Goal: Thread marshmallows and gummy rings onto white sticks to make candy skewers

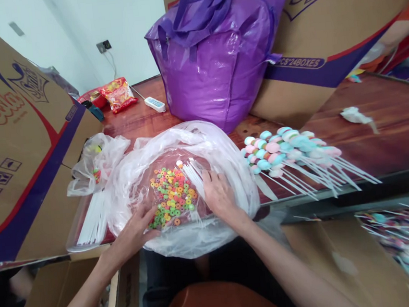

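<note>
A clear plastic bag (pixel 242 169) lies wide open on the table with its edge rolled into a ring. Inside it is a pile of small colourful ring-shaped candies (pixel 174 190). My left hand (pixel 139 229) rests at the pile's near left edge, thumb and fingers apart, nothing seen in them. On the pile's right side, my right hand (pixel 218 190) has its fingers curled over the lower part of a bundle of white sticks (pixel 192 171). A small pale round piece (pixel 179 164) sits by the tops of these sticks.
Pastel candies on sticks (pixel 291 147) lie heaped at right. More white sticks (pixel 93 219) and a knotted bag (pixel 98 159) are at left. A purple bag (pixel 214 70) and cardboard boxes (pixel 17 128) stand around. Another person's arm (pixel 395 33) shows far right.
</note>
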A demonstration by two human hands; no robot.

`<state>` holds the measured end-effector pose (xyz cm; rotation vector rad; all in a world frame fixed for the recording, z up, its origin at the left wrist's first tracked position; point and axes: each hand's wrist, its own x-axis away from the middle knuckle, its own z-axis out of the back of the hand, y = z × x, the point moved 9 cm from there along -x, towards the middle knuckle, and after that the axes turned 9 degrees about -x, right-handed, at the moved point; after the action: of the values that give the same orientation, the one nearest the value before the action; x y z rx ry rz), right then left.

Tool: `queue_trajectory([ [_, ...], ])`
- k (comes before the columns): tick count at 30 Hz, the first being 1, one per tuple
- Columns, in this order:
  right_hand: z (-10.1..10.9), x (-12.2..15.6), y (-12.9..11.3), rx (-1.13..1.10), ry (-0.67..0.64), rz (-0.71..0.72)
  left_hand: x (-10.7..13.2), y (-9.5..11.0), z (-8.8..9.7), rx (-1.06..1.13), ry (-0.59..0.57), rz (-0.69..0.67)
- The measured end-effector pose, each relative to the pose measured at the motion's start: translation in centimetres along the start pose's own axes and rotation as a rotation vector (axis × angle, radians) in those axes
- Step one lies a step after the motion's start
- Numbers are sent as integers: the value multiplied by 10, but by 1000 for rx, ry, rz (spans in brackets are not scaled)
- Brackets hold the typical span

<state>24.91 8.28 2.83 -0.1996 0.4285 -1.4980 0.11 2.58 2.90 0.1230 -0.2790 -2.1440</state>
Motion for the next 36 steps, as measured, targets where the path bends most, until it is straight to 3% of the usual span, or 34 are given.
queue_trajectory([
  [7, -6, 8, -9, -18, -67, 31, -8, -18, 9, 132, 58, 65],
  [13, -12, 8, -13, -24, -60, 20, -19, -23, 9, 258, 218, 193],
  [16, 1, 14, -8, -53, -15, -9, -14, -24, 17, 317, 310, 267],
  [19, 21, 33, -26, -157, 18, 201, 7, -14, 33, 191, 330, 182],
  [23, 22, 84, -77, -353, -166, 708, 42, 0, 30, -70, 189, -48],
  [25, 10, 98, -88, -343, -198, 767, 52, -6, 25, -193, 159, -46],
  [29, -11, 97, -89, -309, -85, 714, 51, -13, 19, -276, 84, -106],
  [32, -7, 84, -81, -454, -26, 649, 37, -9, 38, -265, 81, -210],
  [36, 28, 66, -66, -716, 89, 496, 16, -4, 95, -303, 282, -148],
])
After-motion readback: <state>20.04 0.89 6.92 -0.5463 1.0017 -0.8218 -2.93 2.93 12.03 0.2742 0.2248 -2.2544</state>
